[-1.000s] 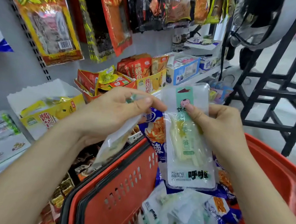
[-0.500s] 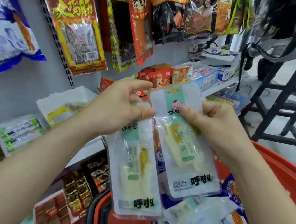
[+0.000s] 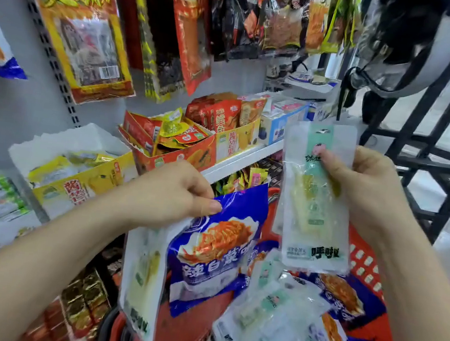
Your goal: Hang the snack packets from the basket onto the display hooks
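Snack packets [image 3: 270,319] lie heaped in the red basket [image 3: 363,263]. In the head view, the right hand [image 3: 373,189] pinches a clear packet [image 3: 315,211] upright above the basket, its top edge in open air beside the shelf [image 3: 242,161]. The left hand [image 3: 169,194] curls its fingers on a blue packet [image 3: 219,249] by the top edge (a second clear packet [image 3: 140,279] hangs beneath the hand), just below the shelf lip.

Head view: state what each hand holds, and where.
The left hand pinches the blue packet at its top left corner, a clear packet hanging from the same grip. The right hand pinches the green-labelled packet near its top.
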Demonstrator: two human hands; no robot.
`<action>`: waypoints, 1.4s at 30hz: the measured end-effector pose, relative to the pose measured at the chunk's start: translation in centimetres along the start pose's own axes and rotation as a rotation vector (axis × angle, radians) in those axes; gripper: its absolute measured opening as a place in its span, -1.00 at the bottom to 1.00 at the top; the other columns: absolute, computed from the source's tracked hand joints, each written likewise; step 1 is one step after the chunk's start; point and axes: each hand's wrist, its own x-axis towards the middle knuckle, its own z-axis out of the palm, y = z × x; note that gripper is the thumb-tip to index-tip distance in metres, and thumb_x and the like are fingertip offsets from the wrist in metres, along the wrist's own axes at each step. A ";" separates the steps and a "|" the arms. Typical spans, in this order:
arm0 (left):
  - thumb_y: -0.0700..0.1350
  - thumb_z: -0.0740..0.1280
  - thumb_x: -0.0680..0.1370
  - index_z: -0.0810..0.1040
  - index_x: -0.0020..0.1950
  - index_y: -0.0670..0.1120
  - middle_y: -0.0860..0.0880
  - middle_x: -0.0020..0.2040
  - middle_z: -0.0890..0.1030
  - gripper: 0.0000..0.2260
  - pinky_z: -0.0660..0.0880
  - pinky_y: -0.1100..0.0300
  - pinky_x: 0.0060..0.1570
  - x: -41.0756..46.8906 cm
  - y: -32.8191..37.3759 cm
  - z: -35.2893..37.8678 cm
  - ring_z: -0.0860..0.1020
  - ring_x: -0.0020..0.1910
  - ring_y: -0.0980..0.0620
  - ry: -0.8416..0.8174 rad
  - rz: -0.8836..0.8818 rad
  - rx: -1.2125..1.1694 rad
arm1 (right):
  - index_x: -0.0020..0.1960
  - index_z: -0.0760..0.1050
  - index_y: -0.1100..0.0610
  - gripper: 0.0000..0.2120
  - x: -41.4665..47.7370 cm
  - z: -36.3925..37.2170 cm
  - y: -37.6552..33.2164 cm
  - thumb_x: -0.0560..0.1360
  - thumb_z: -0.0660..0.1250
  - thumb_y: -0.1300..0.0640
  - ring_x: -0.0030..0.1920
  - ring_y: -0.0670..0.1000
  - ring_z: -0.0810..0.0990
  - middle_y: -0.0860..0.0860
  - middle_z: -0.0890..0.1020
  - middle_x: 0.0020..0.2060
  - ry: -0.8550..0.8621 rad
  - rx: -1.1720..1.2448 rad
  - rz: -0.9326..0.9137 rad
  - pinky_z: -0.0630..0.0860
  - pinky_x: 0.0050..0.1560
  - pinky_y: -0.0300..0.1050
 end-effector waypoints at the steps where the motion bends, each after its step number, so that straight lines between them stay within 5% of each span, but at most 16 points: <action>1: -0.05 0.39 0.53 0.58 -0.31 -0.20 -0.06 -0.39 0.42 -0.71 0.30 0.14 -0.25 0.5 0.3 1.0 0.37 -0.36 0.04 -0.059 0.004 -0.016 | 0.02 0.62 0.21 -0.86 0.2 -0.5 -0.3 0.51 0.38 0.18 -0.26 -0.01 0.69 0.05 0.73 -0.19 -0.001 -0.042 -0.014 0.64 -0.27 -0.12; 7: -0.07 0.37 0.55 0.46 -0.46 -0.06 0.12 -0.59 0.35 -0.63 0.26 0.26 -0.36 4.2 1.4 7.3 0.31 -0.58 0.23 -0.279 -0.086 -0.062 | -0.05 0.60 0.05 -0.93 0.1 -2.6 -1.5 0.55 0.34 0.16 -0.26 -0.14 0.69 -0.13 0.72 -0.24 -0.051 -0.290 -0.130 0.56 -0.34 -0.27; 10: -0.06 0.37 0.55 0.34 -0.49 -0.08 0.02 -0.56 0.26 -0.57 0.23 0.20 -0.36 6.0 0.7 10.1 0.28 -0.54 0.07 -0.309 -0.093 0.098 | -0.08 0.62 0.09 -0.94 -0.4 -2.9 -0.9 0.52 0.37 0.19 -0.33 -0.21 0.64 -0.17 0.70 -0.33 -0.070 -0.288 -0.144 0.50 -0.38 -0.36; 12: -0.04 0.37 0.55 0.54 -0.37 -0.05 -0.04 -0.42 0.48 -0.71 0.41 0.18 -0.25 6.8 0.4 11.5 0.50 -0.36 -0.01 -0.293 -0.073 0.206 | -0.17 0.61 0.05 -0.90 -0.6 -2.9 0.0 0.50 0.40 0.21 -0.40 -0.26 0.59 -0.21 0.66 -0.41 -0.076 -0.308 -0.145 0.46 -0.39 -0.40; 13: -0.03 0.36 0.55 0.65 -0.17 -0.03 -0.01 -0.23 0.62 -0.85 0.48 0.18 -0.10 7.0 0.4 11.6 0.58 -0.18 0.02 -0.268 -0.061 0.196 | -0.20 0.61 0.04 -0.88 -0.6 -2.7 0.4 0.49 0.42 0.20 -0.41 -0.27 0.57 -0.21 0.65 -0.43 -0.082 -0.319 -0.145 0.45 -0.39 -0.39; 15: -0.05 0.35 0.57 0.63 0.14 -0.04 0.04 0.05 0.64 -0.81 0.46 0.23 0.06 6.9 0.8 10.3 0.57 -0.02 0.12 -0.124 -0.062 0.046 | -0.22 0.65 0.06 -0.91 -0.6 -2.6 1.2 0.46 0.46 0.17 -0.40 -0.24 0.57 -0.18 0.66 -0.40 -0.091 -0.332 -0.137 0.47 -0.36 -0.34; 18: -0.11 0.27 0.61 0.65 0.04 0.04 0.05 -0.01 0.63 -0.84 0.47 0.24 0.11 5.9 1.3 6.3 0.56 -0.01 0.17 0.059 -0.013 -0.261 | -0.13 0.70 0.13 -0.87 0.2 -2.5 2.0 0.40 0.53 0.07 -0.28 -0.09 0.66 -0.05 0.72 -0.26 -0.060 -0.317 -0.093 0.60 -0.21 -0.13; 21: -0.12 0.21 0.65 0.63 0.10 0.06 -0.08 -0.07 0.57 -0.79 0.37 0.18 0.00 4.3 1.6 2.0 0.52 -0.02 0.03 0.042 0.016 -0.423 | -0.06 0.69 0.10 -0.71 1.4 -1.2 1.9 0.37 0.53 -0.09 -0.13 0.13 0.70 0.06 0.73 -0.15 -0.034 -0.313 -0.068 0.63 -0.03 0.14; 25: -0.19 0.30 0.60 0.54 0.22 0.03 -0.17 -0.38 0.31 -0.77 0.25 0.22 -0.25 2.9 3.1 -2.0 0.28 -0.32 -0.09 0.187 0.076 -0.452 | -0.13 0.68 0.20 -0.84 2.8 2.3 0.8 0.51 0.41 0.12 -0.35 0.07 0.57 0.23 0.70 -0.25 -0.140 -0.202 -0.065 0.49 -0.24 0.00; 29: -0.17 0.46 0.47 0.51 0.21 0.06 -0.07 -0.37 0.62 -0.65 0.52 0.21 -0.23 1.4 4.0 -5.0 0.54 -0.35 0.04 0.449 0.089 -0.470 | -0.12 0.67 0.19 -0.81 3.5 6.6 -1.4 0.48 0.42 0.06 -0.33 0.07 0.51 0.25 0.66 -0.30 -0.212 -0.120 -0.076 0.42 -0.27 -0.03; 34: -0.17 0.53 0.41 0.57 0.05 0.03 -0.05 -0.38 0.67 -0.72 0.52 0.16 -0.38 -0.3 3.6 -8.7 0.54 -0.49 0.10 0.770 0.047 -0.305 | -0.31 0.44 0.34 -0.57 3.6 12.4 -4.3 0.56 0.33 0.03 -0.39 0.00 0.27 0.12 0.33 -0.44 -0.389 -0.077 -0.189 0.18 -0.35 -0.12; 37: -0.17 0.53 0.40 0.61 -0.03 -0.03 -0.07 -0.40 0.64 -0.80 0.49 0.14 -0.37 -1.4 3.3 -11.5 0.49 -0.52 0.07 0.886 0.035 -0.273 | -0.21 0.63 0.20 -0.81 2.8 16.2 -6.1 0.48 0.43 0.08 -0.36 -0.10 0.54 0.09 0.67 -0.36 -0.518 -0.040 -0.249 0.46 -0.32 -0.21; 40: -0.17 0.53 0.40 0.62 -0.11 -0.08 -0.13 -0.34 0.66 -0.86 0.50 0.12 -0.34 -3.1 3.2 -14.3 0.51 -0.49 0.05 0.924 0.037 -0.268 | -0.17 0.67 0.15 -0.93 2.8 19.4 -7.2 0.47 0.44 0.18 -0.32 -0.17 0.57 -0.04 0.70 -0.32 -0.501 0.005 -0.281 0.49 -0.29 -0.26; 42: -0.14 0.53 0.41 0.64 -0.21 -0.04 -0.03 -0.33 0.67 -0.92 0.49 0.23 -0.30 -4.5 2.6 -16.2 0.54 -0.41 0.15 0.955 0.013 -0.241 | -0.14 0.68 0.16 -0.94 3.2 21.1 -7.6 0.47 0.44 0.19 -0.28 -0.09 0.60 0.06 0.72 -0.26 -0.468 0.063 -0.255 0.53 -0.26 -0.13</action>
